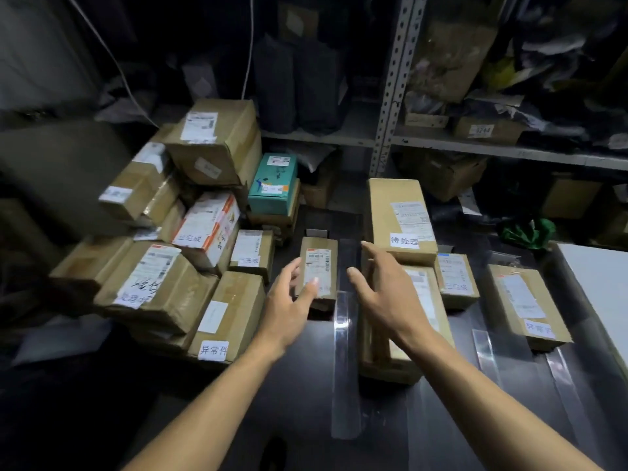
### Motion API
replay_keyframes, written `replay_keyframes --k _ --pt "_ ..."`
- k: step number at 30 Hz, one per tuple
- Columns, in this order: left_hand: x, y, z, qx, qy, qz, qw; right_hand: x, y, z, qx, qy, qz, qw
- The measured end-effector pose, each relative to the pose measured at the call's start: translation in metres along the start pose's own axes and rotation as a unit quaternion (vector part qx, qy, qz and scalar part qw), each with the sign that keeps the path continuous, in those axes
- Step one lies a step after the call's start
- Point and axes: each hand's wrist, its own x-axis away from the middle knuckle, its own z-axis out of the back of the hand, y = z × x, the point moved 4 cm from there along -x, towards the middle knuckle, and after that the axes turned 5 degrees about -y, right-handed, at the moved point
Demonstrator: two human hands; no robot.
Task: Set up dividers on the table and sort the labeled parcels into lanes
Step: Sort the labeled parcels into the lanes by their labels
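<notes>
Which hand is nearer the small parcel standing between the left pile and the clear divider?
Left. The left hand has its fingertips on the small parcel, at its label. The right hand hovers to the parcel's right, beyond the clear divider, over another box.

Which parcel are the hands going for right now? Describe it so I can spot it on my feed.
Start at the dark table and find the clear divider strip running down its middle. Just left of that strip's far end stands a small brown parcel, with the left hand touching its front. Unlike its neighbours, it stands alone in its lane, narrow, with a white barcode label on top.
</notes>
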Motion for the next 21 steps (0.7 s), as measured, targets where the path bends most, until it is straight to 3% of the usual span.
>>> replay_keyframes --k 5,13,16,21 --pt "-0.021 -0.012 0.071 0.003 0.051 0.033 0.998 -0.038 -0.05 -0.068 -0.067 -0.078 0.0 0.995" --pt "-0.049 -0.047 0.2 0.037 0.142 0.052 0.988 -0.092 -0.084 -0.197 -0.159 -0.223 -0.113 0.955" --pt "-0.063 -0.046 0.253 0.05 0.183 0.036 0.981 -0.121 -0.102 -0.225 -0.194 -0.205 -0.118 0.952" --pt "-0.119 -0.015 0.302 0.05 0.18 -0.015 0.982 -0.218 -0.14 -0.214 -0.245 -0.087 -0.111 0.959"
